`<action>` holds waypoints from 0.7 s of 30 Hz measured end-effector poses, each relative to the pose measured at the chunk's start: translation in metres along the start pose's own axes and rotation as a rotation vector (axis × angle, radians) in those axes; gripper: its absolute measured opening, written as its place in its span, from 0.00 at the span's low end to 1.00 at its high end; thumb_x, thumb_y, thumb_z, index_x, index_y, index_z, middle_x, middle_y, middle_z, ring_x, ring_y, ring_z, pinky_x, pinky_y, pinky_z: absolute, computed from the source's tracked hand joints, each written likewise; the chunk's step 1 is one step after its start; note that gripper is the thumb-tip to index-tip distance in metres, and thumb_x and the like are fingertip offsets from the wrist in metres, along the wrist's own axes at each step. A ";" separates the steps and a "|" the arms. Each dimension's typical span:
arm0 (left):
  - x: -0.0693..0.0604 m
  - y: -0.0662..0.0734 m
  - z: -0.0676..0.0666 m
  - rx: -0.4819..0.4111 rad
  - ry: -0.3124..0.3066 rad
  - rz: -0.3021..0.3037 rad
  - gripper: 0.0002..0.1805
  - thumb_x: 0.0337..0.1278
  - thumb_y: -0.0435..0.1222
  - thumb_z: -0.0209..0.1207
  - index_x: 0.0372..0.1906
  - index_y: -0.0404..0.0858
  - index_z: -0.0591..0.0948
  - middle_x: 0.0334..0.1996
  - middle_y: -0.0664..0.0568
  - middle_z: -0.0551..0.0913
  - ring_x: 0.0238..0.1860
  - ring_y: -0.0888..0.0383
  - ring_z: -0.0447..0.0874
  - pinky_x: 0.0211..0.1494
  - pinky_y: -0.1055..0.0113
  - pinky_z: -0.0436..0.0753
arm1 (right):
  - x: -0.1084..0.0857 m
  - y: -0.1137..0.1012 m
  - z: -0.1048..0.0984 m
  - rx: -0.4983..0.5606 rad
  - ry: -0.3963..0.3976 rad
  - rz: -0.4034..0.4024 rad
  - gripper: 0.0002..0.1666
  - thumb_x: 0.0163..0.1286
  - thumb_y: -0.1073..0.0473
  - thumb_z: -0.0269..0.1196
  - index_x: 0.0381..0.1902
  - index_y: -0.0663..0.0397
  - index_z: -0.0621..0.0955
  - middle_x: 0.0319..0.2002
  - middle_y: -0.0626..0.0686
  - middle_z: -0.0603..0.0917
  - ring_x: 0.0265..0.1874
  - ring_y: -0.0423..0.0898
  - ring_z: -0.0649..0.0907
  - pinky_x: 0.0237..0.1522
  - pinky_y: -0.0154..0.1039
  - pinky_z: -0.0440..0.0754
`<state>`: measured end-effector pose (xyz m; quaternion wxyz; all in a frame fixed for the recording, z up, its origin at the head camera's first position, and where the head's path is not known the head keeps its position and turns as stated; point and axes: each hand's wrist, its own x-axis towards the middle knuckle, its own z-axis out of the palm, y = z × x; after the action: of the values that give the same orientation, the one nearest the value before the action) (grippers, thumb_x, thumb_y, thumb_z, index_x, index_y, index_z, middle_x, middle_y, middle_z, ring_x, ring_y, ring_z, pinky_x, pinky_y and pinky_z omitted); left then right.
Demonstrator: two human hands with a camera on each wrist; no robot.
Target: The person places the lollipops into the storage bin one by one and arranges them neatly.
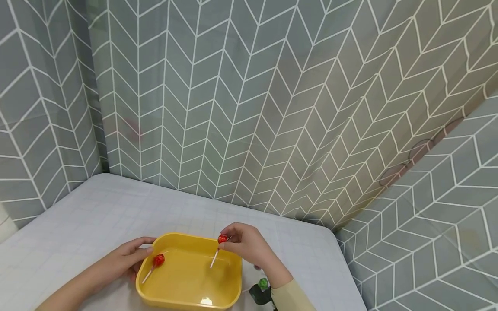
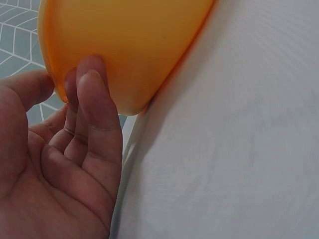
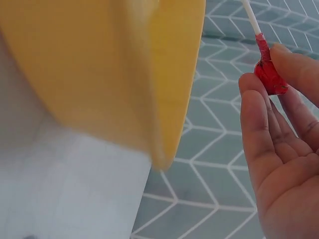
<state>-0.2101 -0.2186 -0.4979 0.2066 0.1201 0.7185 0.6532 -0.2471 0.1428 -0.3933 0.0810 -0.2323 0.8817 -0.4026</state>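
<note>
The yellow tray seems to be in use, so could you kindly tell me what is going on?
A person's left hand grips the edge of the yellow tray, in which one red lollipop rests close to that hand. The right hand pinches another red lollipop at the tray's right end, not yet let go.

Yellow tray [image 2: 134,45]: cropped up top in both wrist views!
Held red lollipop [image 3: 269,74]: stick shooting clean off the right wrist view's top!
Left hand [image 2: 65,154]: palm cropped in its wrist view.
Dark object [image 1: 260,295]: perhaps a wrist camera, too murky to call.
</note>
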 end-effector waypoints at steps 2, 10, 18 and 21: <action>0.000 0.000 0.000 0.001 -0.002 0.003 0.33 0.77 0.47 0.47 0.72 0.28 0.58 0.32 0.38 0.82 0.29 0.46 0.80 0.32 0.58 0.83 | 0.004 -0.005 0.003 0.008 -0.025 -0.012 0.14 0.61 0.53 0.73 0.44 0.44 0.84 0.36 0.38 0.84 0.34 0.36 0.83 0.40 0.32 0.82; 0.000 -0.002 0.000 -0.003 0.001 -0.011 0.34 0.77 0.48 0.47 0.73 0.29 0.57 0.34 0.38 0.81 0.30 0.45 0.80 0.32 0.60 0.83 | 0.018 -0.018 0.016 -0.064 -0.114 -0.072 0.17 0.62 0.54 0.73 0.48 0.47 0.86 0.37 0.36 0.84 0.34 0.32 0.83 0.40 0.29 0.80; 0.000 0.000 0.000 0.009 -0.004 0.004 0.34 0.77 0.47 0.47 0.73 0.28 0.56 0.33 0.38 0.82 0.29 0.45 0.80 0.32 0.60 0.83 | 0.027 -0.033 0.023 -0.074 -0.139 -0.030 0.13 0.61 0.54 0.73 0.44 0.44 0.87 0.36 0.36 0.82 0.34 0.31 0.83 0.38 0.28 0.81; 0.000 0.000 -0.001 0.013 -0.010 0.011 0.34 0.77 0.47 0.47 0.73 0.28 0.56 0.33 0.38 0.81 0.29 0.46 0.80 0.32 0.59 0.83 | 0.031 -0.036 0.025 -0.112 -0.148 -0.043 0.13 0.61 0.53 0.73 0.44 0.43 0.87 0.35 0.35 0.82 0.33 0.31 0.82 0.38 0.27 0.80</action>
<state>-0.2103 -0.2191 -0.4974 0.2059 0.1286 0.7210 0.6490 -0.2535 0.0905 -0.3818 0.1243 -0.2844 0.8893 -0.3359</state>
